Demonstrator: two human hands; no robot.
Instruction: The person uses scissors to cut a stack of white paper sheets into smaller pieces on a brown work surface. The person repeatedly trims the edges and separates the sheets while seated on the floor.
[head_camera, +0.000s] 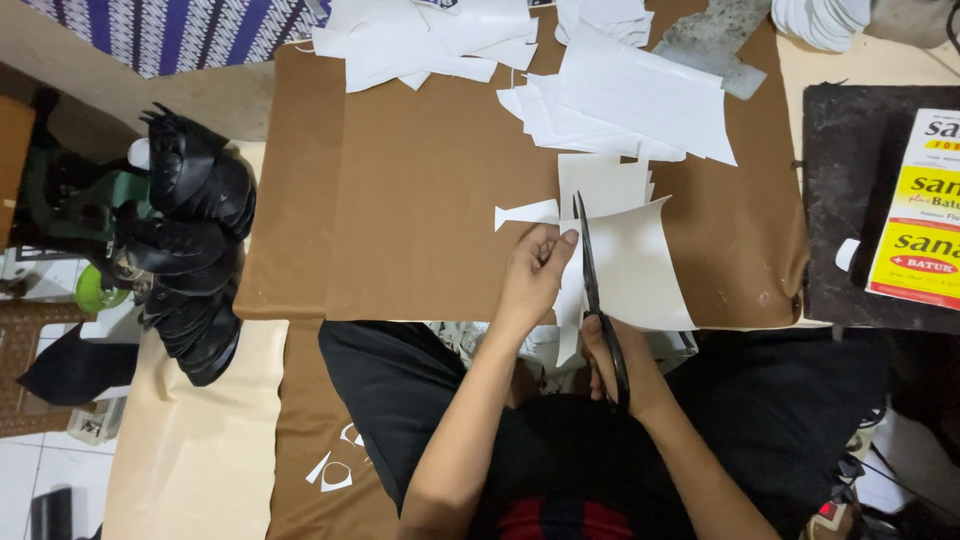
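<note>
Mid-frame, left hand (535, 275) pinches the white sheet (630, 265) flat so it won't slide; right hand (610, 360), grip closed on black scissors (597, 300), cuts upward over the brown worktop (420, 200).

Both arms are bare to above the elbow — no sleeves, watch or rings showing on the left hand (535, 275) or right hand (612, 365). Black clothing covers the lap — a red stripe at the bottom edge.
</note>
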